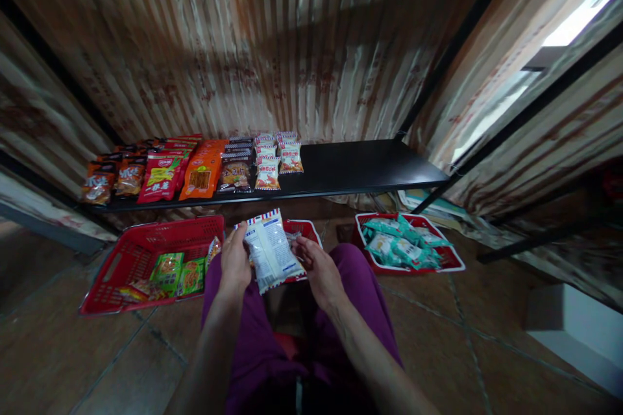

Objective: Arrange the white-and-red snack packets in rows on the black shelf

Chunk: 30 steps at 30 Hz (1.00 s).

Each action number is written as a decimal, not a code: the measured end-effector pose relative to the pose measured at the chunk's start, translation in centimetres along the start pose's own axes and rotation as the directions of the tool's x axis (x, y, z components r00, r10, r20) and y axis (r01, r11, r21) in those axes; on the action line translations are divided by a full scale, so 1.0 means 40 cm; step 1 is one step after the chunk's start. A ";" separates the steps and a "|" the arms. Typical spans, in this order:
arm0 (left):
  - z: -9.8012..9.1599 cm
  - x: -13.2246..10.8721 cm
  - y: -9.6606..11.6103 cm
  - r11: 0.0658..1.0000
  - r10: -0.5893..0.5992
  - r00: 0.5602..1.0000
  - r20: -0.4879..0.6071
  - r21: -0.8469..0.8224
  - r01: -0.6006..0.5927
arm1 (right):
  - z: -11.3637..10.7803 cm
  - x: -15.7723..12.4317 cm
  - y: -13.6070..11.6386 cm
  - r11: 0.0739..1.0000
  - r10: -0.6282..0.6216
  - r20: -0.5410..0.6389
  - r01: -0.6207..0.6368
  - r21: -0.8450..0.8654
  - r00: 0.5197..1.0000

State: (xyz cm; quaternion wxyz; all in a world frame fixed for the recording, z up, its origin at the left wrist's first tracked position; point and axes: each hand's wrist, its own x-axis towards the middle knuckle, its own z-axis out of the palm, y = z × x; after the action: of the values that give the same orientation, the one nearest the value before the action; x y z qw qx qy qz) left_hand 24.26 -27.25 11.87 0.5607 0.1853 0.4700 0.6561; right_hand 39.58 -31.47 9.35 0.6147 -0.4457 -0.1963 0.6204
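Left hand: the left hand (236, 266) is closed on the left edge of one white packet (272, 249), with the thumb laid on its face.
Right hand: the right hand (318, 269) is set against the packet's lower right edge, fingers curled beneath it, so the packet is gripped from both sides.
White packet: one packet is held tilted above the lap, just in front of the middle basket; small print and a red-and-blue striped border are seen on it.
Baskets: three red baskets are counted on the floor below the shelf: the left basket (131, 256), the middle basket (307, 230) and the right basket (452, 266).
Left basket contents: two green packets (178, 272) are seen, with flatter orange ones beside them whose number cannot be told.
Middle basket contents: largely hidden behind the held packet.
Right basket contents: at least four teal packets (402, 243) are piled together.
Shelf: one black shelf (370, 165) is seen; on its left half, seven rows of snack packets (202, 175) are laid side by side, and the number in each row cannot be told.
Floor: one white box (574, 324) is placed at the right, well apart from the baskets.
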 end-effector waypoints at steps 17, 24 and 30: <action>-0.011 -0.057 -0.019 0.979 -0.166 0.946 0.277 0.162 0.124 | 0.080 0.047 -0.080 0.971 -0.133 -0.020 0.126 -0.204 0.991; -0.034 -0.088 -0.037 0.954 -0.292 0.822 0.490 0.206 0.216 | 0.089 0.074 -0.088 0.963 -0.182 -0.061 0.165 -0.214 0.981; -0.029 -0.083 -0.034 0.963 -0.269 0.885 0.379 0.133 0.236 | 0.077 0.060 -0.083 0.942 -0.118 0.016 0.117 -0.315 0.993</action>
State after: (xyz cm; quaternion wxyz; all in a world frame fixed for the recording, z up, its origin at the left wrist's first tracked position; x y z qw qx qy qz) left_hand 25.15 -30.85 11.13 0.7160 0.2740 0.3945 0.5065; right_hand 39.45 -27.73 12.87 0.5718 -0.5264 -0.3182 0.5428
